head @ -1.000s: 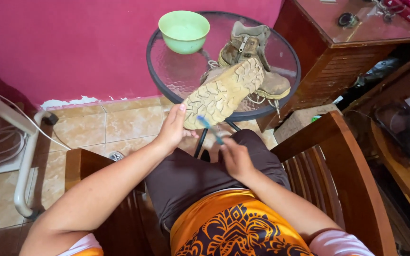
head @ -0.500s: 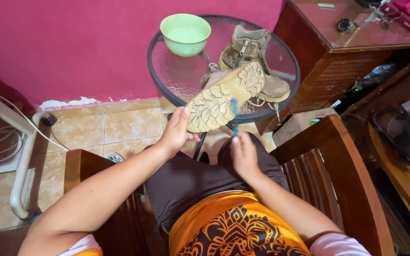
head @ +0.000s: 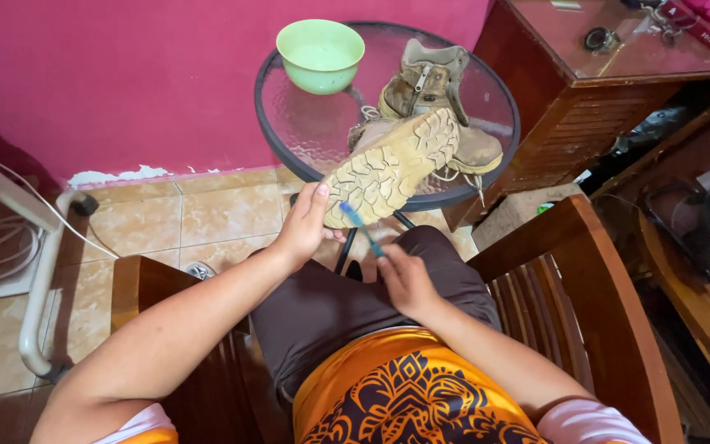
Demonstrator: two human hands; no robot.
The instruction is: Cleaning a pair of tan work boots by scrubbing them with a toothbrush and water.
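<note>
My left hand (head: 306, 226) grips the heel end of a tan boot (head: 392, 164), holding it sole-up over my knees. The lugged sole faces the camera. My right hand (head: 404, 279) holds a blue toothbrush (head: 361, 226) whose head touches the sole near the heel, just beside my left fingers. A second tan boot (head: 433, 82) stands upright on the round glass table (head: 289, 131) behind the held one, its laces hanging loose.
A light green bowl (head: 320, 53) sits at the table's far edge by the pink wall. I sit in a wooden chair with armrests (head: 569, 238). A dark wooden cabinet (head: 585, 90) stands at right, a white metal frame (head: 39, 238) with cables at left.
The toothbrush has swung from pointing upright along the sole to slanting left toward the heel. My right hand dropped slightly; the boot and left hand stayed nearly still.
</note>
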